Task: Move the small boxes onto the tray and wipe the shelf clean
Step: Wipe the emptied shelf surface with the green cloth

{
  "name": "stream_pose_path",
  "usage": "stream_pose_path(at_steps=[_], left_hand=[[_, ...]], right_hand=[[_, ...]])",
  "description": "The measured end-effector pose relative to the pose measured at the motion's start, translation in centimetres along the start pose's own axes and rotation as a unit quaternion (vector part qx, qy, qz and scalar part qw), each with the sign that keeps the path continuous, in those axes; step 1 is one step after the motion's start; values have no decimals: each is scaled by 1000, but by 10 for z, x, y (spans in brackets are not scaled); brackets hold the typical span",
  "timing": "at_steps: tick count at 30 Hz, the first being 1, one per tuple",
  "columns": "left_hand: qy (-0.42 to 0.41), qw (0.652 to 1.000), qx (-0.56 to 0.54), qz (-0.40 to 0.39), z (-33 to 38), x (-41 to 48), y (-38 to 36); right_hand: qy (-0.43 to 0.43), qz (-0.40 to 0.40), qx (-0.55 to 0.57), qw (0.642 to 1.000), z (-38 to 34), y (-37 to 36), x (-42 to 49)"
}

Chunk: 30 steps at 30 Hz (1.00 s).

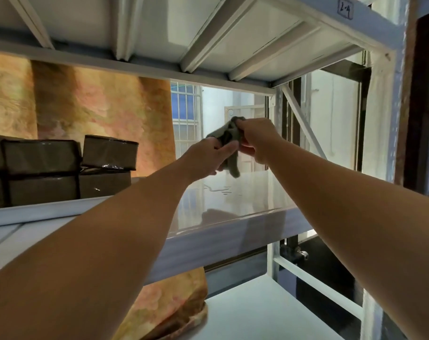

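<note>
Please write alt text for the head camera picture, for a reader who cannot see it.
Two bare hands, left hand and right hand, hold a grey cloth together in the air above a glossy white shelf. Dark wrapped boxes are stacked at the left of the same shelf, in front of an orange patterned curtain.

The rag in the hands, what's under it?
Under the rag, held up by the left hand and right hand, is the bare shiny shelf with a few wet streaks. Nothing sits there. The boxes are off to the left.
</note>
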<state>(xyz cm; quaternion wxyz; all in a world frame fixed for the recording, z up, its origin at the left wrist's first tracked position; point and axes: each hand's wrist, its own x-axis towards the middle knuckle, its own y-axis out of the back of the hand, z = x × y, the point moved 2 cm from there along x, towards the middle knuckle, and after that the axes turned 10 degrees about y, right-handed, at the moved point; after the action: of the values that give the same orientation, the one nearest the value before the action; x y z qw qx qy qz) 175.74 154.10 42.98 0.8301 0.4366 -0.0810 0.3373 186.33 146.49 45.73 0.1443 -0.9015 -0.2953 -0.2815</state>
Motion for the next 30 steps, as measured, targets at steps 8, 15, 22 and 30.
stream_pose_path(at_steps=[8,15,22,30], left_hand=[[76,929,-359,57,-10,5,17],[136,880,-441,111,-23,9,28],[150,895,-385,167,-24,6,33],[112,910,-336,215,-27,3,49]], right_hand=[[-8,-86,115,990,-1,-29,-11],[-42,-130,163,977,20,-35,-5],[-86,-200,155,964,28,-39,10],[-146,-380,2,913,33,-46,9]])
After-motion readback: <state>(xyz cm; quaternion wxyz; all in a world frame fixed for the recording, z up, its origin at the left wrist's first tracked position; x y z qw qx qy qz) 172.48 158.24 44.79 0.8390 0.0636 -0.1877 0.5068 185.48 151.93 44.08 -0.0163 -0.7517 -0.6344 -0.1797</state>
